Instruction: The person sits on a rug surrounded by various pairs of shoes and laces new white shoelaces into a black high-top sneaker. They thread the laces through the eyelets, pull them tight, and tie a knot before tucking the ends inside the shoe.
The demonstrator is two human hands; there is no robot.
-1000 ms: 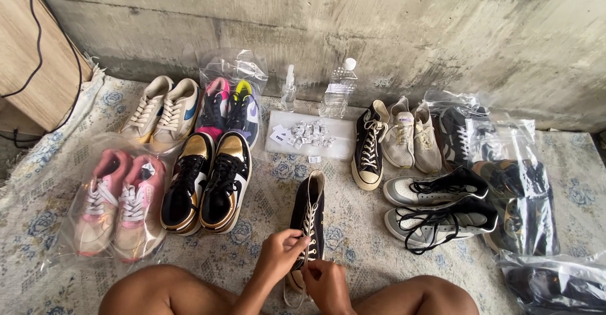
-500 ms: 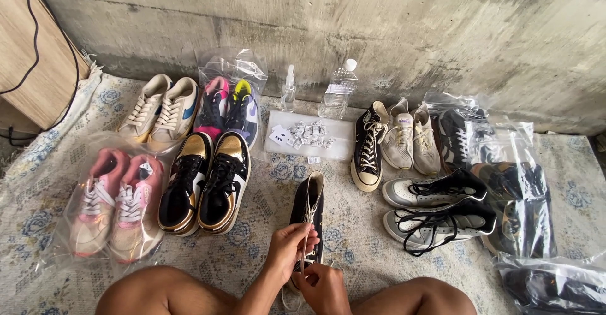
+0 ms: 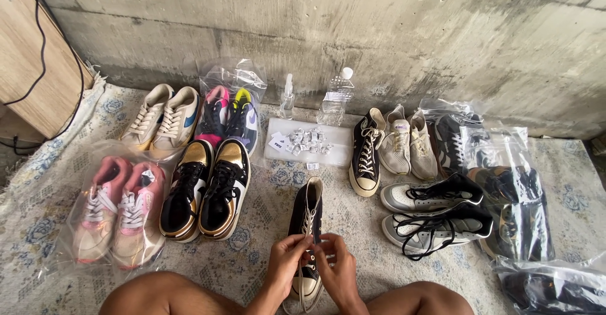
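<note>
The person is sitting on a patterned woven mat [image 3: 50, 182] w/ a black hi-top canvas sneaker [image 3: 308, 226] lying directly in front, toe towards the knees, between the two bare legs. Both hands are closing over its laces near the toe end: the left hand [image 3: 285, 261] is pinching a pale lace [image 3: 307, 217] btwn thumb and fingers, fingers curled tight; the right hand [image 3: 338, 267] is pressing in beside it, fingers bent, prob. gripping the lace too, though exactly what it is holding can't be told.

Judging by the grip, the lacing step is in hand, approx. at the lower eyelets. Working the lace through is calling for fine fingertip control and steady tension, since flat cotton lace is twisting easily.

Materials: the canvas upper is looking soft and matte, w/ a rubber toe cap, smooth and off-white. Its matching black hi-top [image 3: 366, 157] is standing further off to the right. To the left, glossy black-and-gold sneakers [image 3: 205, 189] are lying near; pink trainers [image 3: 113, 211] are sitting inside crinkly clear plastic. A rough concrete wall [image 3: 379, 31] is running behind.
</note>
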